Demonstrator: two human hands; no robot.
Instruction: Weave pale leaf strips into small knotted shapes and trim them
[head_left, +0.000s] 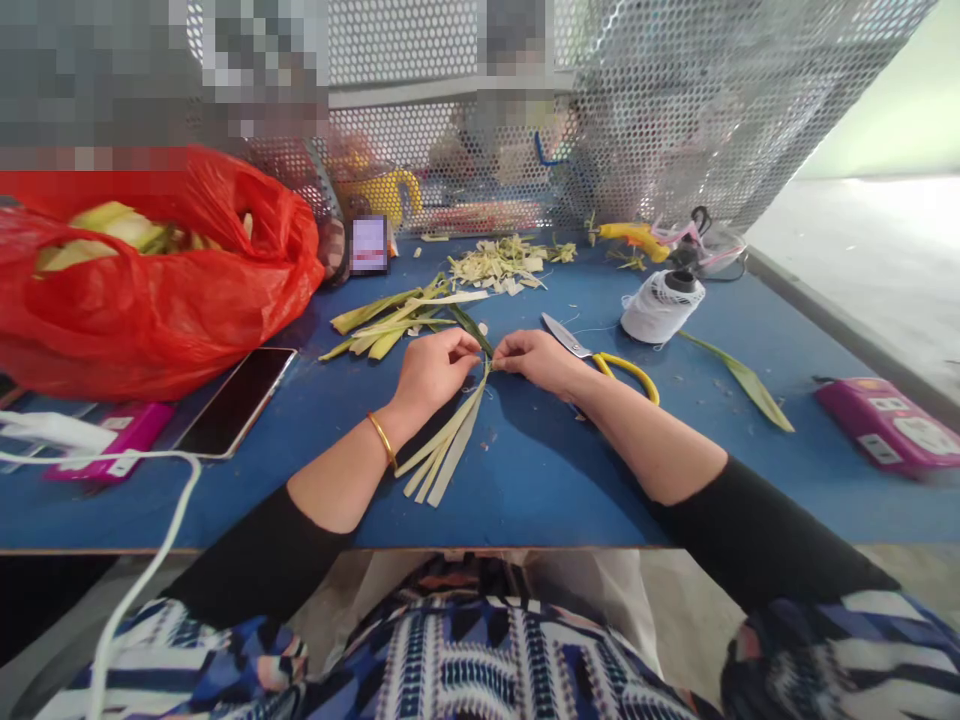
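My left hand and my right hand meet over the middle of the blue table. Both have their fingers pinched at the top of a bundle of pale leaf strips, which fans out toward the table's front edge. A dark green leaf piece points up and left from between the hands. Thin thread shows near the fingertips, its path too fine to follow. Beside my right hand lie scissors with yellow handles, blades partly apart. More leaf strips lie behind my left hand.
A red plastic bag of husks fills the left side, near a phone. Leaf scraps lie at the back, below a perforated metal screen. On the right are a white thread cone, a long leaf and a magenta box.
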